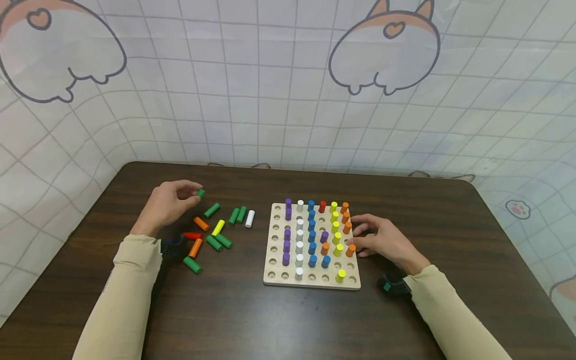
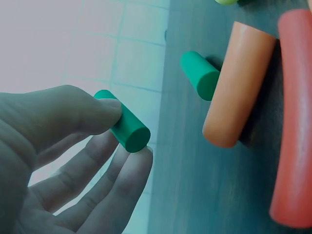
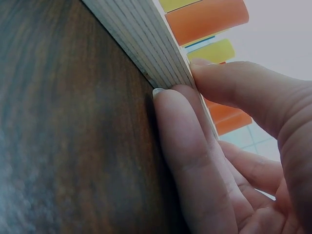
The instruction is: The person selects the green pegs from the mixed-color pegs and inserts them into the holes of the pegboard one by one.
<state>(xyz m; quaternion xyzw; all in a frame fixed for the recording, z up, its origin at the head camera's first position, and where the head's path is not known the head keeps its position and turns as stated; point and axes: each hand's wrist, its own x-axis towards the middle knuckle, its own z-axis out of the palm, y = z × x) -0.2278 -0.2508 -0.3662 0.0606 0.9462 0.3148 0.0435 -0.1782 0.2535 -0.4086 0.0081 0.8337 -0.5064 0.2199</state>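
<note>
My left hand (image 1: 166,202) pinches a green peg (image 2: 129,124) between thumb and fingertips, above the far left part of the table. Loose pegs lie close by, among them an orange peg (image 2: 239,85) and a red peg (image 2: 295,117). A wooden pegboard (image 1: 310,283) lies flat at the middle, holding upright pegs in purple, white, blue, red, yellow and orange. At its right edge my right hand (image 1: 382,240) grips the board, thumb on the top face and fingers against the side, as the right wrist view shows. Some holes, including most of the left column, stand bare.
Between the left hand and the board lie several green pegs (image 1: 192,265), a yellow peg (image 1: 218,228) and a white peg (image 1: 250,218). The dark wooden table (image 1: 216,320) meets a white gridded curtain (image 1: 274,125) at its back edge.
</note>
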